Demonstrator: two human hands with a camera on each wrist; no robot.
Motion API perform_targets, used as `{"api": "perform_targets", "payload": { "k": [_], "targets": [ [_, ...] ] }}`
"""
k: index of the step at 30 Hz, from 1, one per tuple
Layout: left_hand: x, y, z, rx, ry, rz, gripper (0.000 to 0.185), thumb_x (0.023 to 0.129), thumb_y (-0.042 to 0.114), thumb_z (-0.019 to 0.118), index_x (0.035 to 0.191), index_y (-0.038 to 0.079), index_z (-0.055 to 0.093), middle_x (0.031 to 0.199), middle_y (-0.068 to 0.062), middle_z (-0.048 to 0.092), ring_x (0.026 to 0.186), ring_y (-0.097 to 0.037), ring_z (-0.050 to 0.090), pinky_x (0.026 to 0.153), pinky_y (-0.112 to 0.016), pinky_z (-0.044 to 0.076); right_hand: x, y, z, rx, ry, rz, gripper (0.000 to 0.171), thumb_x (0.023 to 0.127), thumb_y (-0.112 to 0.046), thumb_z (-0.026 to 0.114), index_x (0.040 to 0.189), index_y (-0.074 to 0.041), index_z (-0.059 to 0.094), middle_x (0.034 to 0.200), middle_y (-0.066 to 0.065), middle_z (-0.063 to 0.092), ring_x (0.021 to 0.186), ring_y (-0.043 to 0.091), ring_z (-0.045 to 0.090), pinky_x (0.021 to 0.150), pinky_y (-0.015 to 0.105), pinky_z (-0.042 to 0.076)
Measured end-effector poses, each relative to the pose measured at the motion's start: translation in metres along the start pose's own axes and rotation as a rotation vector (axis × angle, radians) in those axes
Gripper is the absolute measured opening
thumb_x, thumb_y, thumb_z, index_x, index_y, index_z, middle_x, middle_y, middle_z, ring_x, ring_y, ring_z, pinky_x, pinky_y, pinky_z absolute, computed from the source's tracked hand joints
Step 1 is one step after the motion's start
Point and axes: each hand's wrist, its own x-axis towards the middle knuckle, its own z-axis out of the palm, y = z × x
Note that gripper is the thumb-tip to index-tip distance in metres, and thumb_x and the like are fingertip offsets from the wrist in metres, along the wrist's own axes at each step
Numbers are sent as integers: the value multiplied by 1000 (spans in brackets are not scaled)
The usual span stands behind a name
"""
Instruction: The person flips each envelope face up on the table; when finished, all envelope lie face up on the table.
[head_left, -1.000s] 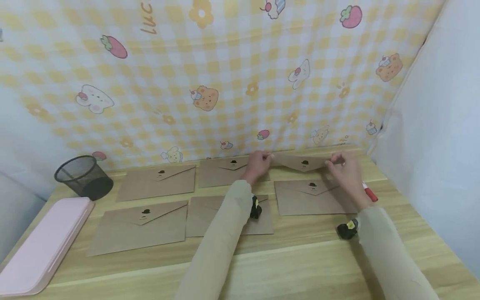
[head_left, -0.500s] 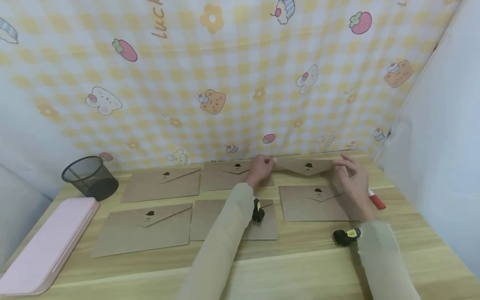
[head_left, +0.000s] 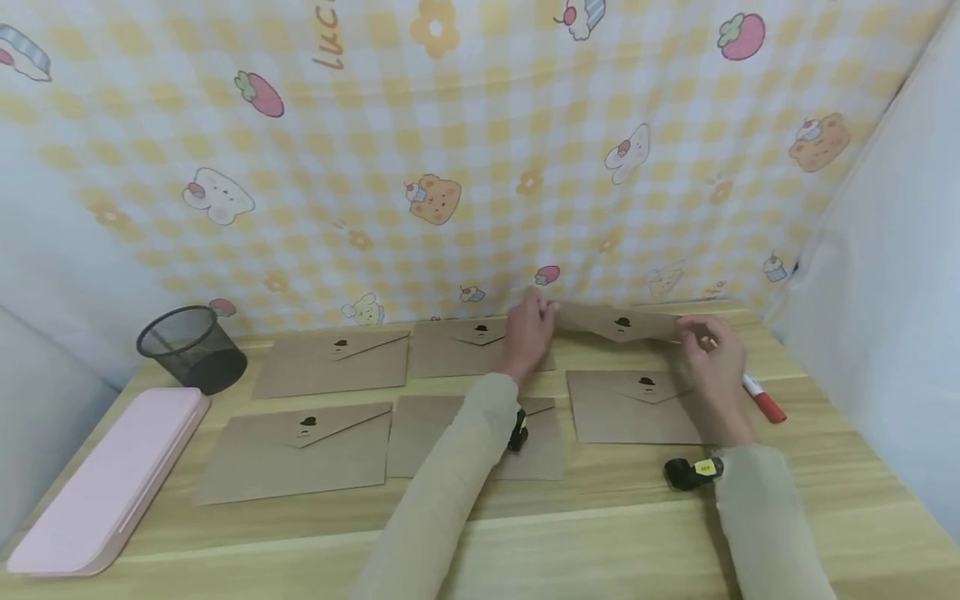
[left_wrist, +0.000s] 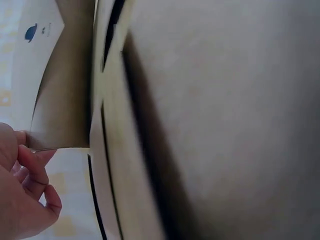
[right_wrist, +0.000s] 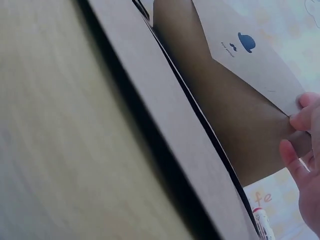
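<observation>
A brown kraft envelope (head_left: 618, 323), its pointed flap printed with a small black hat, is held tilted up at the back right of the table. My left hand (head_left: 527, 333) pinches its left corner; the left wrist view shows the fingertips at the corner of the envelope (left_wrist: 65, 117). At the opposite end, my right hand (head_left: 716, 358) grips the right corner with curled fingers. In the right wrist view, that hand (right_wrist: 307, 135) is partly cut off by the frame edge. A matching envelope (head_left: 637, 417) lies flat just in front, partly under my right wrist.
Several more envelopes lie in two rows, including a front-left one (head_left: 300, 462) and a back-left one (head_left: 330, 375). A black mesh pen cup (head_left: 191, 350) and a pink case (head_left: 112, 483) stand left. Right of my hand lies a red-capped marker (head_left: 765, 400). Checked cloth (head_left: 480, 125) hangs behind.
My right fingers, straighter half a second ago, are now curled at the envelope's right corner. The left fingers have turned upward at its left corner. The head view has shifted slightly.
</observation>
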Motion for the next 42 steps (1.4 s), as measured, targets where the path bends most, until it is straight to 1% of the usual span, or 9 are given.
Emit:
{"api": "perform_targets", "payload": {
  "k": [6, 12, 17, 22, 26, 30, 36, 39, 42],
  "targets": [
    [-5, -3, 1, 2, 26, 55, 22, 95, 24, 53, 81, 10, 44, 57, 0, 47, 49, -10, 40, 47, -22, 31, -1, -3, 1, 5, 26, -16, 16, 83, 12, 54, 91, 5, 65, 90, 13, 63, 82, 7, 53, 70, 11, 41],
    [-2, -1, 0, 16, 40, 90, 15, 93, 20, 58, 88, 11, 48, 82, -2, 64, 71, -13, 58, 62, -24, 45, 0, -4, 1, 52, 97, -63, 12, 82, 13, 55, 84, 8, 65, 87, 12, 64, 81, -1, 53, 70, 9, 43],
    [2, 11, -8, 16, 153, 167, 16, 90, 17, 62, 91, 10, 47, 92, -4, 59, 89, -22, 51, 71, -29, 41, 8, -20, -1, 134, 164, -152, 11, 83, 14, 53, 80, 14, 63, 85, 9, 63, 85, 0, 55, 71, 10, 46],
    [-3, 37, -26, 18, 319, 313, 16, 87, 14, 65, 89, 9, 51, 90, -2, 58, 88, -22, 43, 75, -31, 34, 17, -55, -11, 259, 170, -139, 12, 85, 11, 52, 83, 16, 63, 85, -8, 59, 85, 6, 54, 68, 12, 45],
    [-14, 61, -42, -33, 395, 386, 13, 84, 10, 66, 87, 6, 54, 88, -3, 60, 83, -19, 50, 81, -30, 36, 16, -83, -23, 322, 162, -173, 13, 86, 10, 51, 84, 18, 61, 84, -3, 60, 80, 10, 54, 60, 13, 43],
    [-38, 75, -67, -101, 359, 305, 14, 83, 8, 68, 90, 5, 55, 91, -4, 61, 85, -18, 56, 77, -27, 45, 11, -101, -29, 301, 129, -228, 10, 84, 13, 53, 85, 17, 61, 85, -3, 62, 77, 9, 56, 62, 14, 43],
    [-63, 76, -110, -135, 302, 201, 19, 82, 5, 70, 94, 6, 56, 98, -5, 61, 82, -19, 56, 70, -29, 47, 8, -119, -25, 252, -12, -288, 11, 84, 11, 59, 95, 11, 62, 92, 2, 64, 73, 7, 56, 64, 15, 42],
    [-65, 71, -117, -103, 256, 186, 21, 81, 5, 71, 96, 6, 56, 98, -4, 61, 73, -18, 52, 65, -29, 45, 7, -124, -26, 171, -58, -293, 12, 87, 5, 60, 98, 9, 62, 96, 6, 65, 75, -3, 58, 63, 11, 43],
    [-65, 65, -116, -19, 199, 154, 23, 81, 9, 72, 98, 6, 57, 98, -4, 61, 79, -18, 53, 73, -30, 45, 4, -124, -27, 65, -126, -260, 12, 89, -1, 58, 99, 5, 62, 99, 10, 64, 74, -10, 57, 59, 10, 43]
  ]
}}
